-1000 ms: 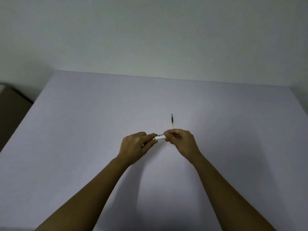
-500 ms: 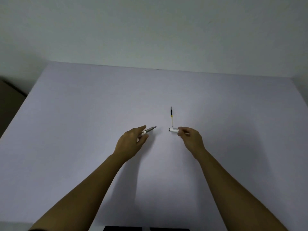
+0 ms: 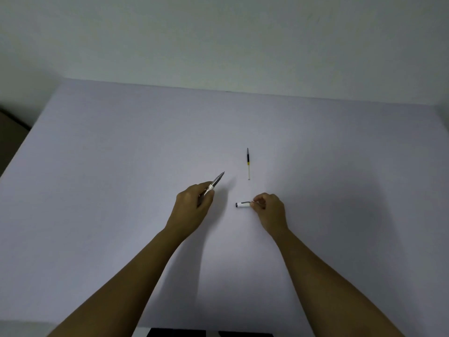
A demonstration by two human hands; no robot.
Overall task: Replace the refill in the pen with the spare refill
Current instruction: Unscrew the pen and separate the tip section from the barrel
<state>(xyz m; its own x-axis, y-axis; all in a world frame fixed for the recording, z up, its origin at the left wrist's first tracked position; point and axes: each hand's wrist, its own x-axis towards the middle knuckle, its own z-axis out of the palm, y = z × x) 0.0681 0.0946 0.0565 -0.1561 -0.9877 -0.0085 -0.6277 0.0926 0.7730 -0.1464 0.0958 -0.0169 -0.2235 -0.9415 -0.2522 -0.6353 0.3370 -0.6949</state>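
Observation:
My left hand is shut on the pen, whose grey tip end sticks out up and to the right. My right hand pinches the end of the white pen cap, which lies low on the white table with its dark clip on top. The spare refill lies on the table beyond both hands, pointing away from me, with a dark tip end, a yellow band and a pale tube. Neither hand touches it.
The table's far edge meets a pale wall. A dark floor strip shows past the left edge. Two dark shapes sit at the bottom of the view.
The hands, joined at the pen a second ago, have pulled apart. The cap came off in my right hand and has dropped toward the table; my left hand keeps the pen body.

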